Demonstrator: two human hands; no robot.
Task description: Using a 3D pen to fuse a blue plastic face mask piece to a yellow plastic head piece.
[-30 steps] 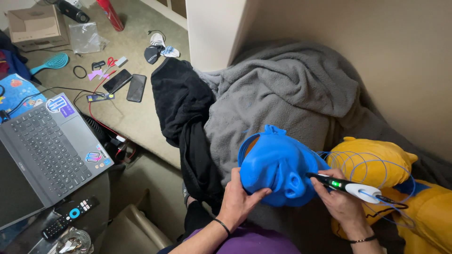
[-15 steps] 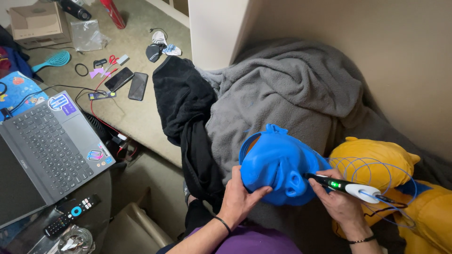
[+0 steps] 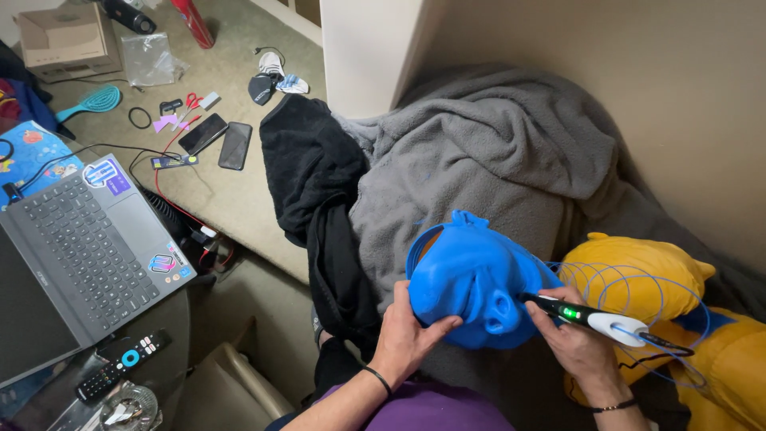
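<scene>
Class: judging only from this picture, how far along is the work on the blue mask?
Done: the blue mask already has a full face shape with a snout. In hand: the left hand steadies it while the right hand presses the pen tool to the snout. Left: blue filament remains coiled; any unfinished spots cannot be made out.

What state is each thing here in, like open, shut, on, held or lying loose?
Laptop: lid open.
Blue mask: held by left hand.
Pen tool: gripped in right hand, green light on, tip at the mask.
Blue filament: looped loosely.
Two phones: screens dark.
Grey blanket: rumpled.
</scene>
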